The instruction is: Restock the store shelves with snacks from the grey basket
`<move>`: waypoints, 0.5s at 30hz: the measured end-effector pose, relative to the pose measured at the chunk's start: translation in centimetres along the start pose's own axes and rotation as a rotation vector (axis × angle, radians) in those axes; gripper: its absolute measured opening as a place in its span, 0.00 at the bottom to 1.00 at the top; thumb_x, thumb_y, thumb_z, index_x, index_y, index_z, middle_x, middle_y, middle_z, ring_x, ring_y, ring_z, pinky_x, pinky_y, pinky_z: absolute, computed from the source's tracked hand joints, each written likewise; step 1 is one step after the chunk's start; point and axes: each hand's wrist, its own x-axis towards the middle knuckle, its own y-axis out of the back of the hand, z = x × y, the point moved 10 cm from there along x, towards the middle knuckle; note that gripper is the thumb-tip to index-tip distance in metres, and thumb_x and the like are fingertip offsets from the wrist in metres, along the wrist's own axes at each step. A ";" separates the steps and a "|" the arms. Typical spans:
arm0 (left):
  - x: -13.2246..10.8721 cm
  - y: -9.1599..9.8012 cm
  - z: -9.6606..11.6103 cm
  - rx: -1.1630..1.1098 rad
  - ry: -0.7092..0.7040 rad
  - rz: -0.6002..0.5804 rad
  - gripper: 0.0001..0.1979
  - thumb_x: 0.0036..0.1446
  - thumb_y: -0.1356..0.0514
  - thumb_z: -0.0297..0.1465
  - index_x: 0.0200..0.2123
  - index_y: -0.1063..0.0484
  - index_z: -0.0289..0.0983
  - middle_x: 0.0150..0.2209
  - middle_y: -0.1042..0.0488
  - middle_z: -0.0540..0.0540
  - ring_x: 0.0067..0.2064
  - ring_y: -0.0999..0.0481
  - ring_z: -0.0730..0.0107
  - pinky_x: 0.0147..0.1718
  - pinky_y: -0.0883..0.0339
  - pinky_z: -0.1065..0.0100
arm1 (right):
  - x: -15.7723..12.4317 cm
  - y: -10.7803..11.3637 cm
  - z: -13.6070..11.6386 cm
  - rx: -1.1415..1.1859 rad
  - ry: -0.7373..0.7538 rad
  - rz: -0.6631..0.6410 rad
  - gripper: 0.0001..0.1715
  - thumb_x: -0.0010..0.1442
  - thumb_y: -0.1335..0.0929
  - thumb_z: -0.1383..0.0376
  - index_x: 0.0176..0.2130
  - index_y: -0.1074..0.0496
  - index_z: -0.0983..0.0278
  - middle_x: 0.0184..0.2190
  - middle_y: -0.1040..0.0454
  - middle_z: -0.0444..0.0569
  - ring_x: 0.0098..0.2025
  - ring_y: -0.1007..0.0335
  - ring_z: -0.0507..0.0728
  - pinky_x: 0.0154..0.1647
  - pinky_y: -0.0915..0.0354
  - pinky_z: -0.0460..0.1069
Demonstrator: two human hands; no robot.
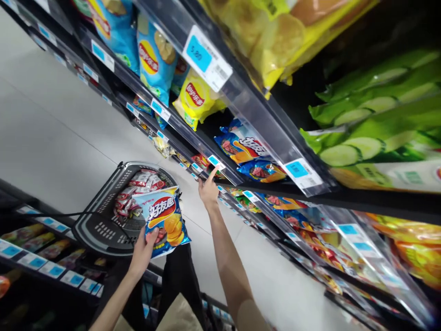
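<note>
My left hand (146, 248) grips a blue and white bag of chips (165, 223) by its lower left side, its printed front facing up. Past the bag, a dark shopping basket (103, 234) holds several red and white packets (136, 193). My right hand (209, 187) is stretched out at the shelf edge, its index finger extended to a price tag (216, 162); nothing shows in it. Just beyond that tag, blue bags of chips (246, 146) of a similar design lie on the shelf.
Shelves with yellow chip bags (196, 99), light blue chip bags (155, 59) and green cucumber-print bags (379, 124) rise on the right. A low shelf with price labels (43, 264) runs along the left. Pale floor (55, 110) lies between them.
</note>
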 end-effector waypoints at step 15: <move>1.2 3.4 -6.1 -0.066 0.133 0.034 0.41 0.53 0.40 0.62 0.61 0.30 0.40 0.55 0.20 0.39 0.58 0.21 0.44 0.63 0.33 0.45 | 8.7 14.5 -13.5 0.938 0.334 0.582 0.69 0.61 0.28 0.45 0.75 0.74 0.67 0.75 0.65 0.66 0.78 0.61 0.66 0.74 0.49 0.67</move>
